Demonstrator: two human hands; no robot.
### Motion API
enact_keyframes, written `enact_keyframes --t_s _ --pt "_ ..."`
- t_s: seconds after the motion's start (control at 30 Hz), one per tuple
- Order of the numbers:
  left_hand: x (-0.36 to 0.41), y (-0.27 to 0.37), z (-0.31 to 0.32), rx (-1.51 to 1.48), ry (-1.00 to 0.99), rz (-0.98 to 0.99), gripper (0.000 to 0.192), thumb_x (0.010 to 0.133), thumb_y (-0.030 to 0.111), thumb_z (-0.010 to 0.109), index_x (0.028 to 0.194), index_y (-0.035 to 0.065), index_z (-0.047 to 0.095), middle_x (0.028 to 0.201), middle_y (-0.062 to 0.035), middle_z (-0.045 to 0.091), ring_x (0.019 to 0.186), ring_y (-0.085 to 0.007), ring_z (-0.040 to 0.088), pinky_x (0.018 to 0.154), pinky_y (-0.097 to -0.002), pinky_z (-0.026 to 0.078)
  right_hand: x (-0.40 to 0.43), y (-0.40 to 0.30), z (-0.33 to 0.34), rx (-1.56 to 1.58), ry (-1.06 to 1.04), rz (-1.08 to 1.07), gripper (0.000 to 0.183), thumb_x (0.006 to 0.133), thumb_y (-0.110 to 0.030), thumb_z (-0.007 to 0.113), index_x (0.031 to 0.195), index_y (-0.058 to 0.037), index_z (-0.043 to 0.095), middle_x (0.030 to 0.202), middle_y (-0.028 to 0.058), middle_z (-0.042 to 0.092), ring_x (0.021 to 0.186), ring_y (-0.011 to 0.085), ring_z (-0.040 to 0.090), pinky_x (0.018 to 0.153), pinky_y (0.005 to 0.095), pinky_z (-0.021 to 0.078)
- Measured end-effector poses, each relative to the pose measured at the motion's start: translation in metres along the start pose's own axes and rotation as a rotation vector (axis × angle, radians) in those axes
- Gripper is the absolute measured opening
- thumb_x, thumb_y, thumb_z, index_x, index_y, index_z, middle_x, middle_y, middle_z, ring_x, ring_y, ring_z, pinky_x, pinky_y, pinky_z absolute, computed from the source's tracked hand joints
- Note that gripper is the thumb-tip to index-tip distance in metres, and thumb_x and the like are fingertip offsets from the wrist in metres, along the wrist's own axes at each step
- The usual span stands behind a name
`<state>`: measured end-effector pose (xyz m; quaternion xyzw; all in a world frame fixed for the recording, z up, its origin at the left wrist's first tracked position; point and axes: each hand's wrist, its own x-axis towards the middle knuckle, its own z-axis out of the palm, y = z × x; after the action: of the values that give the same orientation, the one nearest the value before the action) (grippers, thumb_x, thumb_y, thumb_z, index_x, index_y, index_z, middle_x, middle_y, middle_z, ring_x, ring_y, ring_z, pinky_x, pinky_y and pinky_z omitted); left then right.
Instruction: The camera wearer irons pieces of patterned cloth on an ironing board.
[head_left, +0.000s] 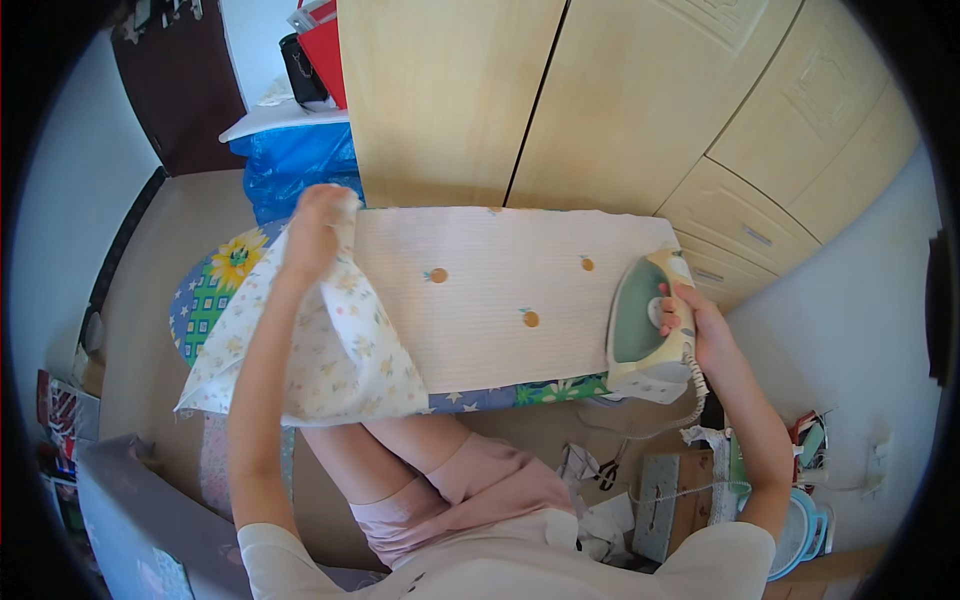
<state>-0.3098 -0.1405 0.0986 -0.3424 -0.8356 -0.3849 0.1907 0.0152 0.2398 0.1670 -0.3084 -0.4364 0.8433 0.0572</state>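
My left hand (319, 225), slightly blurred, grips a corner of a white floral cloth (352, 360) and holds it up over the left part of the ironing board (480, 399). The cloth's lower part lies on the board and hangs over its near edge. My right hand (690, 315) is closed round the handle of a cream and green electric iron (637, 315) at the board's right end. A pale striped cloth with small orange fruit prints (480, 300) covers the middle of the board. The iron's coiled cord (699, 382) drops from its rear.
Wooden cupboards (622, 97) stand along the board's far side. A blue bag (292, 161) is at the far left. Below right are scissors (609, 474), a box (656, 506) and a light blue basket (799, 532). A grey-blue covered surface (142, 517) is at lower left.
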Motion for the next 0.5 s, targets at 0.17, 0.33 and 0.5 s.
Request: enact_keyframes --t_s 0.17,0.33,0.5 --pt "-0.007 -0.056 -0.078 0.012 0.096 -0.167 0.046 0.071 -0.012 0.047 0.112 0.0049 0.060 0.112 -0.0127 0.059 0.102 -0.0268 0.057 0.091 -0.0315 0.043 -0.001 -0.026 -0.047 0.036 0.067 -0.013 0.023 0.089 -0.020 0.056 0.104 -0.0045 0.047 0.069 0.0031 0.051 0.052 0.0136 0.046 0.052 0.0318 0.0481" --pt "-0.020 -0.101 -0.163 -0.390 0.216 -0.530 0.046 0.078 -0.008 0.047 0.120 0.0074 0.057 0.108 -0.0075 0.060 0.095 -0.0159 0.059 0.082 -0.0266 0.047 0.000 -0.057 -0.103 0.032 0.066 0.003 0.023 0.088 -0.019 0.056 0.104 -0.0030 0.049 0.068 0.0028 0.050 0.051 0.0131 0.045 0.051 0.0316 0.0477" --pt "-0.002 -0.078 -0.171 -0.481 0.218 -0.418 0.048 0.079 -0.005 0.048 0.125 0.0088 0.054 0.112 -0.0058 0.059 0.093 -0.0136 0.059 0.076 -0.0240 0.049 -0.006 -0.069 -0.118 -0.053 0.102 -0.015 0.025 0.087 -0.020 0.056 0.103 -0.0013 0.050 0.067 0.0025 0.050 0.050 0.0115 0.045 0.051 0.0313 0.0475"
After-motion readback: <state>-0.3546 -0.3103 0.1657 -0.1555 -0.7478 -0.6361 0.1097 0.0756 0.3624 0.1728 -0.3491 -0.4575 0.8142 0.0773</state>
